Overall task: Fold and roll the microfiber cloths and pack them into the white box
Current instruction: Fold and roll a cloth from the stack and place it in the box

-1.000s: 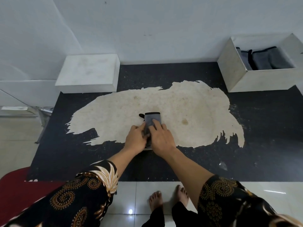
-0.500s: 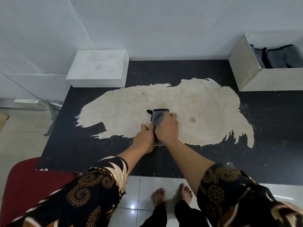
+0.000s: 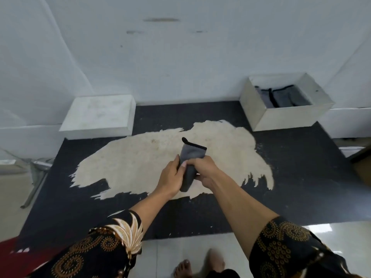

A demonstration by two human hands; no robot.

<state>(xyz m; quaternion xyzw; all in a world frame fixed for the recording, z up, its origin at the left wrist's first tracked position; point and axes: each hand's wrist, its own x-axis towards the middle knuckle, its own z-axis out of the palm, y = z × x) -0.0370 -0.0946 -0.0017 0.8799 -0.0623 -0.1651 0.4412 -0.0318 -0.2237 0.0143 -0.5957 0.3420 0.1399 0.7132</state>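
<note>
Mid-frame, the left hand (image 3: pixel 170 177) and right hand (image 3: pixel 204 169) both grip the grey cloth (image 3: pixel 193 152), fingers (image 3: pixel 191 162) curled round its rolled lower end, likely so it cannot unwind. The white box (image 3: pixel 281 119), upper right, already holds packed cloths (image 3: pixel 287 97).

You have no writing, label, brand, number or sign you can read here: the white box (image 3: pixel 281 118), the grey cloth (image 3: pixel 191 154) and the wall (image 3: pixel 180 67) show none.
</note>
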